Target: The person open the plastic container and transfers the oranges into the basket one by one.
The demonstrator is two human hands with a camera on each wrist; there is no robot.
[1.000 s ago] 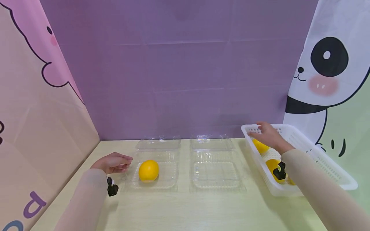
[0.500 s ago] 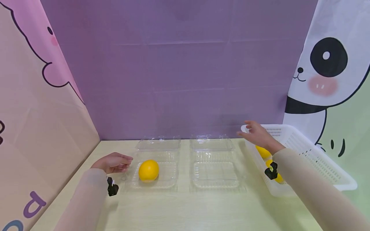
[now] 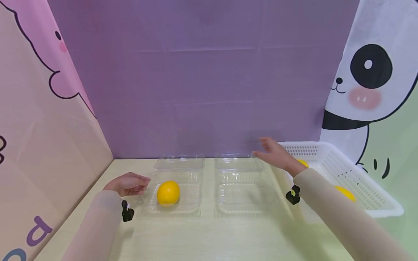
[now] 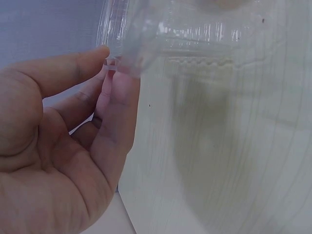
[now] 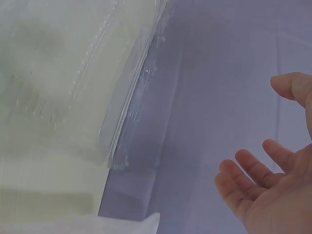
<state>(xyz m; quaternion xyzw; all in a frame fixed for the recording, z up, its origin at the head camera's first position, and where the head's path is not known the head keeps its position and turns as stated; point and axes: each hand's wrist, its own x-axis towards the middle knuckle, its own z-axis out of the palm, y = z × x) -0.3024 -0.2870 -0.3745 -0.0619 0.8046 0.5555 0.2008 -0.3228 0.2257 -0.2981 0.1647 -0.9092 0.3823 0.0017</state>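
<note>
In the head view my left hand point(image 3: 128, 184) is at the left side of a clear plastic clamshell box point(image 3: 191, 206). The left wrist view shows its thumb and fingers pinching the edge of that box point(image 4: 195, 41). A round yellow fruit point(image 3: 168, 193), like an orange, sits in the box's base. My right hand point(image 3: 277, 154) hovers above the back right of a second clear clamshell box point(image 3: 243, 208), whose lid is raised. Its fingers are spread and loosely bent, with nothing held, as the right wrist view confirms with the hand point(image 5: 273, 190) apart from the box.
At the right stands a white perforated basket point(image 3: 385, 210) with yellow fruit point(image 3: 345, 193) inside, partly hidden by my right sleeve point(image 3: 339, 206). A purple cloth point(image 3: 209, 79) hangs behind the pale wooden table point(image 3: 196, 239). Printed cartoon panels flank both sides.
My right hand has moved left from over the basket to above the second clamshell box, uncovering more of the basket's rear. The left hand and the fruit near it have stayed in place.
</note>
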